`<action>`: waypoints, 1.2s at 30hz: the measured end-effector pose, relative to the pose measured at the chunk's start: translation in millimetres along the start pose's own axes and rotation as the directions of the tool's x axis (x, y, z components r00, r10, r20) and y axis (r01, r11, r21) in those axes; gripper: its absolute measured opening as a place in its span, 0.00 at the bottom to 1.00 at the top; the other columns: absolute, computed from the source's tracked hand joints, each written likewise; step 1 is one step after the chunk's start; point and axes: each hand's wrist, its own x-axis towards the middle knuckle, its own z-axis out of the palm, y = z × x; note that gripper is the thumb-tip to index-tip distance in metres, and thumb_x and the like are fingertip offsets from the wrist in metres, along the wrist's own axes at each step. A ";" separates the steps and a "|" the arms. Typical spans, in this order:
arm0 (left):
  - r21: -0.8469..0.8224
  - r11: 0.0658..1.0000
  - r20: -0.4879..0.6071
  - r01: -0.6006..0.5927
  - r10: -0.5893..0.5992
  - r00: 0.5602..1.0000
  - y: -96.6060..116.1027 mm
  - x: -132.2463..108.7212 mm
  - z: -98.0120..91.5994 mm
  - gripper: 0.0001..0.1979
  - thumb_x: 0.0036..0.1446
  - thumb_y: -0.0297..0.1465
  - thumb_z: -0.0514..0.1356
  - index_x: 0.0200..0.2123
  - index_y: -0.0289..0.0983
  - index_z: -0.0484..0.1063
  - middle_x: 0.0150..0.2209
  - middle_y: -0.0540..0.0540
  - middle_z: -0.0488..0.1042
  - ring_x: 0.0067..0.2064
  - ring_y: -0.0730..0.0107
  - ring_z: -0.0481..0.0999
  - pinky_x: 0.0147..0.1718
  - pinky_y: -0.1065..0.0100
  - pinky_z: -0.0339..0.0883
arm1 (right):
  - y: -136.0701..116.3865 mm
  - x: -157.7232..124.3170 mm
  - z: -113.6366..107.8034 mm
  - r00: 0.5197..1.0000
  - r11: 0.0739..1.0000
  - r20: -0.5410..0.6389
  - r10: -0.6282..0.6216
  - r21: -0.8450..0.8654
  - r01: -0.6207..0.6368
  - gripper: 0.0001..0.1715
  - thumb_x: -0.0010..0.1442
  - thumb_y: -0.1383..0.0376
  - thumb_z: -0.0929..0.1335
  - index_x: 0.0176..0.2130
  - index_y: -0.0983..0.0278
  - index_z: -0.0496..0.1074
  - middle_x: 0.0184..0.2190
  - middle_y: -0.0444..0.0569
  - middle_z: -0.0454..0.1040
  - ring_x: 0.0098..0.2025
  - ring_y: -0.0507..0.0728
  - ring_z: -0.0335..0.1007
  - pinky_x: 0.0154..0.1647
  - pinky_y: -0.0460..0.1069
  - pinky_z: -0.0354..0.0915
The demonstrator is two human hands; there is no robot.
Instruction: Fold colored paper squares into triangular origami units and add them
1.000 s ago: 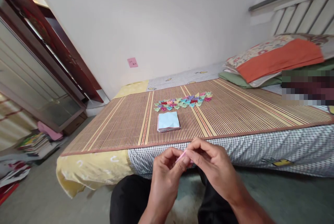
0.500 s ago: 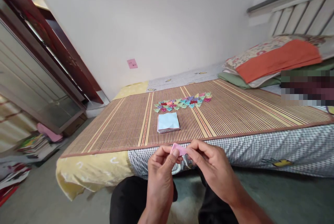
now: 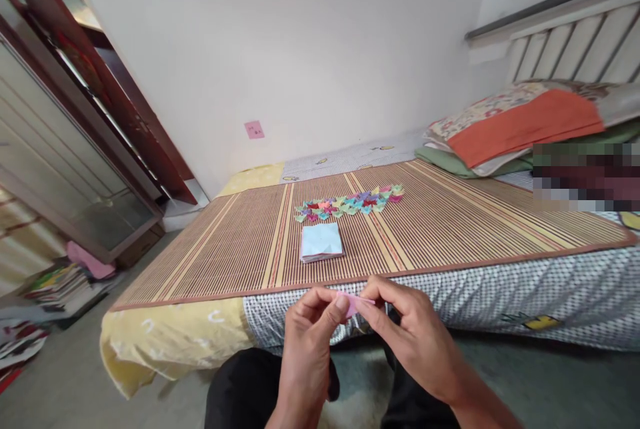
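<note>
A small folded piece of pink paper (image 3: 354,305) is held between my two hands, just in front of the bed's edge. My left hand (image 3: 314,325) pinches its left part between thumb and fingers. On the other side, my right hand (image 3: 404,321) grips the right part with thumb and forefinger. Beyond my hands lies a square stack of paper (image 3: 321,241) with a light blue sheet on top. Behind that stack, several rows of small folded paper pieces (image 3: 350,204) in many colours form a long strip on the mat.
A striped bamboo mat (image 3: 220,235) covers the bed, over a checked and yellow sheet (image 3: 175,329). Folded bedding with an orange band (image 3: 530,125) is piled at the right, below a radiator (image 3: 575,45). Books (image 3: 57,282) sit on the left.
The pink paper has turned in my fingers and now lies flatter, its pointed end toward the right. My right fingers have shifted along it. The view has tilted slightly.
</note>
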 end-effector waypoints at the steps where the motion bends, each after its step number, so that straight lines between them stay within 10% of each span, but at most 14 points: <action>1: 0.007 1.000 -0.001 -0.007 0.007 1.000 0.0 0.2 -1.3 0.13 0.54 0.37 0.73 0.26 0.34 0.78 0.26 0.50 0.75 0.32 0.71 0.70 0.37 0.71 0.64 | 0.5 -0.8 -1.2 1.000 1.000 0.010 0.006 -0.005 -0.006 0.16 0.72 0.60 0.66 0.33 0.61 0.73 0.27 0.42 0.73 0.30 0.52 0.67 0.33 0.46 0.63; 12: 0.136 0.991 0.115 0.017 -0.033 0.993 3.2 2.2 -14.2 0.15 0.51 0.38 0.74 0.27 0.34 0.75 0.24 0.50 0.73 0.27 0.74 0.67 0.30 0.72 0.60 | 7.4 0.5 -4.9 0.994 0.993 0.004 0.109 -0.043 -0.109 0.26 0.73 0.55 0.62 0.25 0.61 0.60 0.21 0.39 0.59 0.24 0.51 0.56 0.25 0.46 0.54; 20: 0.041 0.999 0.036 0.008 -0.010 0.999 5.1 -2.9 -13.1 0.16 0.58 0.38 0.70 0.24 0.35 0.73 0.24 0.50 0.70 0.29 0.73 0.65 0.34 0.71 0.61 | 9.8 2.1 -6.8 0.992 0.974 0.019 0.128 0.185 -0.129 0.13 0.70 0.55 0.69 0.44 0.61 0.78 0.31 0.45 0.77 0.32 0.53 0.73 0.34 0.46 0.67; 36: -0.054 0.993 0.222 0.107 -0.093 0.971 -4.9 18.1 10.0 0.14 0.56 0.36 0.72 0.25 0.36 0.73 0.24 0.51 0.70 0.28 0.74 0.64 0.32 0.71 0.60 | 5.8 -10.2 -35.3 0.994 0.987 -0.079 0.070 0.150 -0.057 0.07 0.70 0.63 0.69 0.40 0.60 0.78 0.30 0.43 0.76 0.33 0.52 0.76 0.35 0.45 0.68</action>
